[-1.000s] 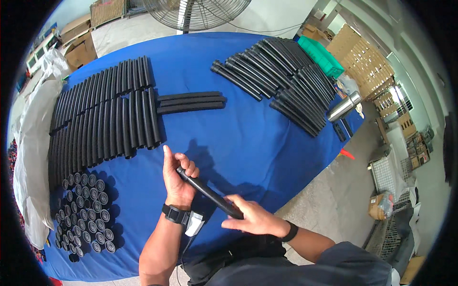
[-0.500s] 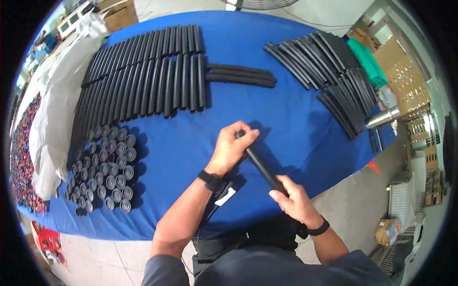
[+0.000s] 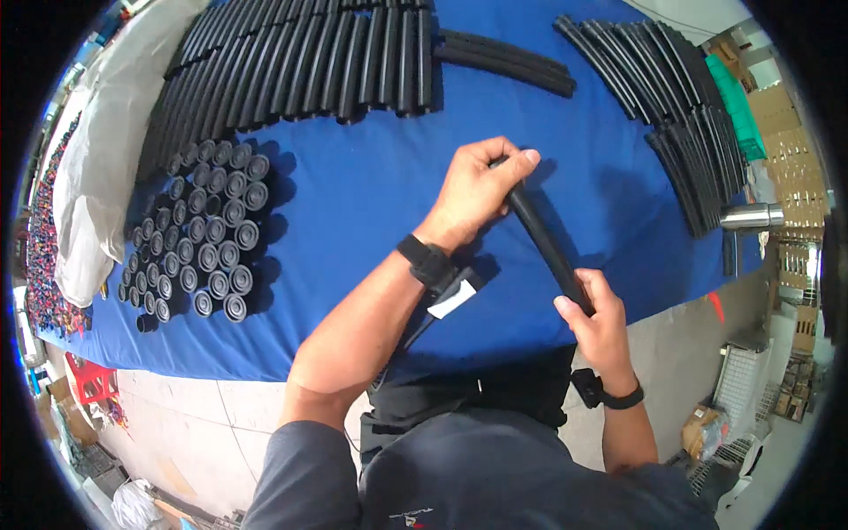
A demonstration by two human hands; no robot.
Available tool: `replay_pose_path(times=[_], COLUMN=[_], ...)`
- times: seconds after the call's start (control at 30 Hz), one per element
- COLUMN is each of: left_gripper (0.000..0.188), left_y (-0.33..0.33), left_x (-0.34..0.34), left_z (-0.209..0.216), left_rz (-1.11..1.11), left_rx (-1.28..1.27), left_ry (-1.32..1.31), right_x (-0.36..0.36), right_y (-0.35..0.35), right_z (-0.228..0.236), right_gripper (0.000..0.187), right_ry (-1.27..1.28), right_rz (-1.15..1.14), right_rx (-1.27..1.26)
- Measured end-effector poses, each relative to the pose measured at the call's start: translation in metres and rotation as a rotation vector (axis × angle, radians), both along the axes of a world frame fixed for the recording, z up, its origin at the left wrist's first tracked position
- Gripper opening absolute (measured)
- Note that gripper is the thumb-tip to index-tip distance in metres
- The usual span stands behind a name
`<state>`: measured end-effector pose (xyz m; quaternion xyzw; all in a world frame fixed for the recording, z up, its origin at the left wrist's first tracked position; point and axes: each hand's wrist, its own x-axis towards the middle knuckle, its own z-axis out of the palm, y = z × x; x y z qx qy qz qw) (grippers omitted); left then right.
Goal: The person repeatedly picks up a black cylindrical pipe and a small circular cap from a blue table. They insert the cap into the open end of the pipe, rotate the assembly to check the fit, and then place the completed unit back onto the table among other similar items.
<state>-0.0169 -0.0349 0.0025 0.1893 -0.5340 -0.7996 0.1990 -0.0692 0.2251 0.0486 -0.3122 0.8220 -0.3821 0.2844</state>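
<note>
A straight black tube slants between my two hands above the blue-covered table. My left hand is wrapped round its far end, thumb along the top. Lower right, my right hand grips the near end between thumb and fingers. Each wrist wears a black strap with a small device. Left of my hands stand several round black caps with ringed tops, grouped closely together. Beyond them lie rows of black tubes, side by side. A few more black tubes lie crosswise next to those rows.
On the right, further stacks of black tubes lie near a green bin and a shiny metal cylinder. A white sheet covers the table's left side, beside many small coloured pieces. A red stool stands on the floor.
The view has tilted down toward me, so the table's contents sit higher in the picture. Both hands still hold the same tube, at nearly the same slant.
</note>
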Motion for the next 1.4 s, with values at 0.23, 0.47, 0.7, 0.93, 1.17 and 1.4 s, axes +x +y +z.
replay_pose_path(times=[0.23, 0.47, 0.7, 0.93, 1.17, 1.4], left_gripper=[0.029, 0.028, 0.026, 0.03, 0.034, 0.035], left_y=[0.0, -0.008, -0.003, -0.006, -0.005, -0.007], left_x=[-0.004, -0.002, -0.005, -0.005, -0.002, -0.005], left_z=[0.0, 0.0, -0.006, -0.011, 0.0, -0.007], left_rz=[0.042, 0.0, 0.057, 0.044, 0.049, 0.077], left_rx=[-0.087, 0.01, -0.072, -0.067, 0.014, 0.034], left_ry=[-0.001, 0.016, 0.017, 0.052, 0.022, 0.024], right_x=[0.011, -0.006, -0.009, 0.002, -0.022, 0.002], right_y=[0.002, -0.001, 0.002, -0.002, 0.011, 0.002], right_z=[0.0, 0.011, -0.009, -0.015, -0.001, -0.015], right_gripper=[0.044, 0.027, 0.028, 0.032, 0.034, 0.034], right_ry=[-0.028, -0.788, 0.089, 0.149, -1.306, 0.272], right_rz=[0.005, -0.166, -0.035, -0.002, -0.108, -0.041], right_rx=[-0.051, -0.143, -0.074, -0.124, -0.287, -0.115])
